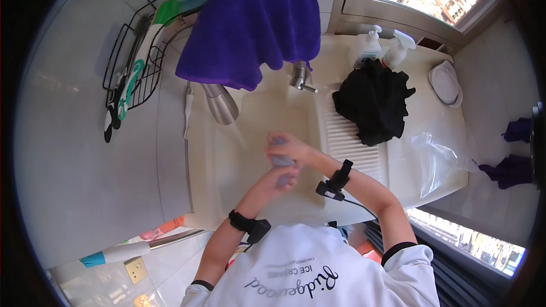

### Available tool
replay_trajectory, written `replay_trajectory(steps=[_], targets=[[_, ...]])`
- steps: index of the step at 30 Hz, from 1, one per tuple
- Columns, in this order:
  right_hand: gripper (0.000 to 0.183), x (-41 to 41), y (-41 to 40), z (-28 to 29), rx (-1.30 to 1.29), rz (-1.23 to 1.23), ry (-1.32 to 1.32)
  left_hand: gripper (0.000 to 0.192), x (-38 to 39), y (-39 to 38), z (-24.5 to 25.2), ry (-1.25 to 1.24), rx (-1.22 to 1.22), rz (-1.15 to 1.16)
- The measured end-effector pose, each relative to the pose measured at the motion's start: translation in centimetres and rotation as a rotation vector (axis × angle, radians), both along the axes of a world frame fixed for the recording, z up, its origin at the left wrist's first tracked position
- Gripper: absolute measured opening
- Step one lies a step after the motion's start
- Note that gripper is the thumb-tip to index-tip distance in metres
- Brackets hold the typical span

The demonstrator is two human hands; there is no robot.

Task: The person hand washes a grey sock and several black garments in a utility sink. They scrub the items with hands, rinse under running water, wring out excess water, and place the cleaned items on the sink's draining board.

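Over the basin of a cream laundry sink (264,115), my left hand (277,181) and my right hand (288,147) both grip a bunched light blue-grey cloth (282,161). The right hand is farther from my body, the left one nearer, and the cloth shows between them. Water runs from the metal spray head (222,106) of the faucet to the left of my hands. A purple towel (256,25) hangs above, covering much of the faucet; its lever (303,83) shows below the towel. A black cloth (375,102) lies crumpled on the ribbed washboard (352,153) to the right.
A pump bottle (367,47) and a spray bottle (396,51) stand behind the black cloth. A wire rack (143,89) with brushes is on the left wall. Clear plastic (435,162) and a folded whitish item (444,83) lie at the right. A wrist device (335,183) trails a cable.
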State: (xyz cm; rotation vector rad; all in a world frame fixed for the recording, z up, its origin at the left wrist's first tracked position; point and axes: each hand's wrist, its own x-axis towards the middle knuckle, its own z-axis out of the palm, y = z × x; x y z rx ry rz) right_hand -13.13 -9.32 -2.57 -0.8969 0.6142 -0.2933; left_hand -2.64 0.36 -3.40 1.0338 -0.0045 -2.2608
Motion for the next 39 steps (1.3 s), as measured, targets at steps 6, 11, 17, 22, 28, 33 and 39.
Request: replay_trajectory(steps=[6, 11, 17, 22, 28, 33, 39], targets=[[0.014, 1.7, 1.6, -5.8, -0.787, -0.051, 0.395, 0.014, -0.4, 0.9, -9.5, -0.555, -0.191, -0.055], [0.017, 4.2, 1.6, -8.6, -0.718, -0.217, 0.692, 0.025, -0.7, -0.1, -13.4, -1.454, -0.773, -0.138], [0.019, 7.7, 0.8, -17.8, -1.023, -0.392, 0.786, 0.034, 3.3, -0.3, -18.6, -1.613, -0.881, -0.355], [0.028, 8.5, 2.5, -21.6, -1.528, -0.465, 1.17, 0.034, 4.8, 0.2, -21.4, -1.555, -1.192, -0.287], [0.022, 2.1, 0.2, -9.4, -0.702, -0.259, 0.774, 0.038, 0.4, -1.2, -8.4, -1.369, -0.719, -0.537], [0.031, -10.9, 2.1, 0.0, -0.571, -0.372, 0.576, 0.054, 6.2, 2.5, -2.1, -1.181, -0.802, -0.434], [0.03, -28.4, 3.8, 1.2, -0.55, -0.298, 1.071, 0.052, 11.8, 7.1, -3.1, -1.402, -0.589, -0.355]])
